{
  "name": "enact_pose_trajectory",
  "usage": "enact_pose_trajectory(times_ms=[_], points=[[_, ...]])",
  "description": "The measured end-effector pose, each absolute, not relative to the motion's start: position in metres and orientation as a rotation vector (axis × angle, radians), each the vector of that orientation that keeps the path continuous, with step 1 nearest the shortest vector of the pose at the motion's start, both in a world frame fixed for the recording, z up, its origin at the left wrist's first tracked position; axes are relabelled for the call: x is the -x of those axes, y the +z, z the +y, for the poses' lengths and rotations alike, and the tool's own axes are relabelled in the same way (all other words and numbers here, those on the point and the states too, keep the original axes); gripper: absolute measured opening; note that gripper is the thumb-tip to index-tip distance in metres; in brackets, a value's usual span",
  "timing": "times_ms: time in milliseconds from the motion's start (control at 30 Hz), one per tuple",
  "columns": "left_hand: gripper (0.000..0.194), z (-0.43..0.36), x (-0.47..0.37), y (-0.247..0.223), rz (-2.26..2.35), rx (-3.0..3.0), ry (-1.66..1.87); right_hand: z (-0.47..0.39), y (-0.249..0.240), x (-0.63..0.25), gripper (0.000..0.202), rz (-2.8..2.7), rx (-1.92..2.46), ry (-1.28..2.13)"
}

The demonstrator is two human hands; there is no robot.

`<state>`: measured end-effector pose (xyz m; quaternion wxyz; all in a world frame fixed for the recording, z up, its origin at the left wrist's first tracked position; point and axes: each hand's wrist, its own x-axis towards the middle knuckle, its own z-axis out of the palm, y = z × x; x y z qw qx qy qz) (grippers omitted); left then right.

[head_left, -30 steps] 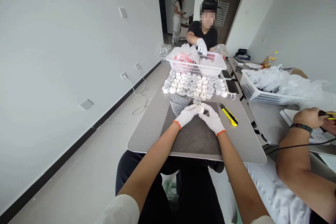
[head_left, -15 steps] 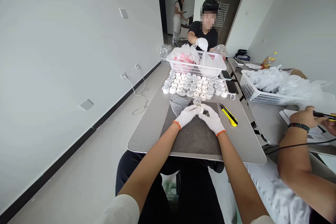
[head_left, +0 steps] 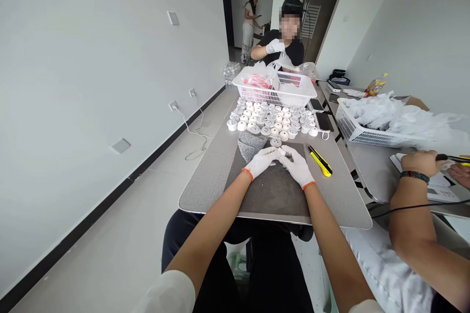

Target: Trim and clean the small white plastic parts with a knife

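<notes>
My left hand (head_left: 263,160) and my right hand (head_left: 295,164), in white gloves with orange cuffs, meet above a dark mat (head_left: 273,198). Between their fingertips they grip a small white round plastic part (head_left: 281,152), mostly covered by the gloves. Just beyond the fingers lies a round grey-topped piece (head_left: 275,142). A folded grey cloth (head_left: 251,145) rests beside my left hand. To the right of my right hand lies a yellow and black utility knife (head_left: 320,161). Rows of white and grey round plastic parts (head_left: 270,120) cover the table's far half.
A white basket (head_left: 257,95) with plastic bags stands at the far end, a gloved co-worker (head_left: 275,46) behind it. Phones (head_left: 324,122) lie at the right edge. On the side table is another bag-filled basket (head_left: 367,134), near a neighbour's hand (head_left: 421,163) holding a dark tool.
The white part has turned slightly between my fingers; my hands stay in nearly the same place. The co-worker opposite has lifted a plastic bag up and to the left from the basket.
</notes>
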<state>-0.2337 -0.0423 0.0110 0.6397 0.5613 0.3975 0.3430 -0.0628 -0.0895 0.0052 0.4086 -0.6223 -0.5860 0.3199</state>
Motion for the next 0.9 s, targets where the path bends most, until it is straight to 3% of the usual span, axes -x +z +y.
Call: enact_pose_trajectory(times_ms=[233, 400, 567, 767, 900], points=[[0.041, -0.042, 0.233, 0.010, 0.880, -1.291, 0.779, -0.090, 0.009, 0.064, 0.066, -1.499, 1.628, 0.761], [0.033, -0.040, 0.232, 0.009, 0.867, -1.234, 0.789, -0.089, 0.010, 0.063, 0.062, -1.538, 1.629, 0.781], [0.040, -0.039, 0.230, 0.006, 0.818, -1.144, 0.824, -0.093, 0.012, 0.064, 0.064, -1.571, 1.562, 0.750], [0.025, -0.037, 0.232, 0.002, 0.818, -1.210, 0.818, -0.087, 0.002, 0.062, 0.064, -1.462, 1.643, 0.787], [0.032, -0.038, 0.232, 0.004, 0.787, -1.165, 0.828, -0.086, 0.000, 0.061, 0.060, -1.483, 1.586, 0.807]])
